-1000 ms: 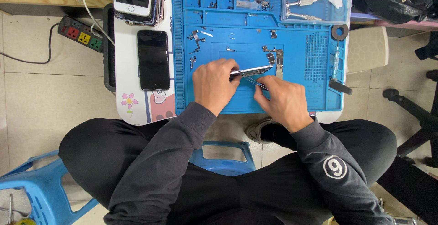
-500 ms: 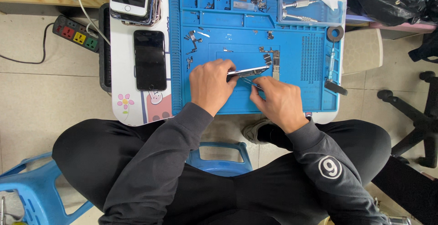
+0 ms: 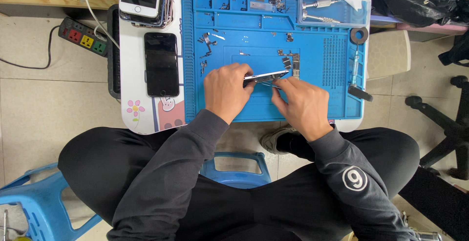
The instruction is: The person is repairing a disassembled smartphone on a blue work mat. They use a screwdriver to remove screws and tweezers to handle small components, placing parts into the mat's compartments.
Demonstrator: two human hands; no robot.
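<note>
power strip [image 3: 84, 37]: sits on the floor tiles way off left, well apart from the work.
black phone [image 3: 161, 63]: flat on the white table strip, just beside the blue mat's [image 3: 273, 109] left edge.
left hand [image 3: 225, 92]: closed around the opened phone [image 3: 265, 77], tilted up near mat centre.
right hand [image 3: 304, 106]: pinched narrow on thin tweezers [image 3: 269, 84] under it.
open room: bare mat toward the near edge.
change: hands basically same spot as before.
</note>
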